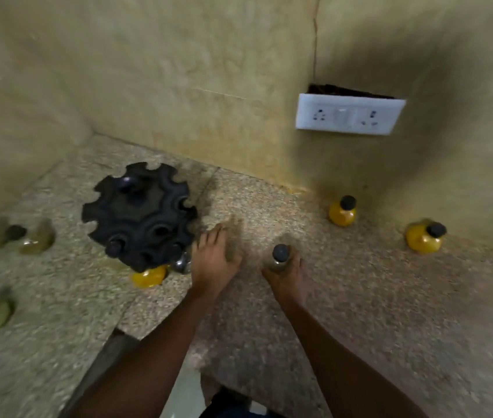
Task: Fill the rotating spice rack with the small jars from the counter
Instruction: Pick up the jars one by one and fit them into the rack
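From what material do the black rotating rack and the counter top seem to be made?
Black notched rotating rack: probably moulded plastic, matt with a faint sheen on its rounded slot edges. Speckled beige-pink counter top: looks like polished granite or similar stone, given the fine grainy pattern; blur leaves this uncertain.

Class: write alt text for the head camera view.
The right hand grips a small black-capped jar on a speckled stone counter; the open left hand is beside a black notched spice rack.
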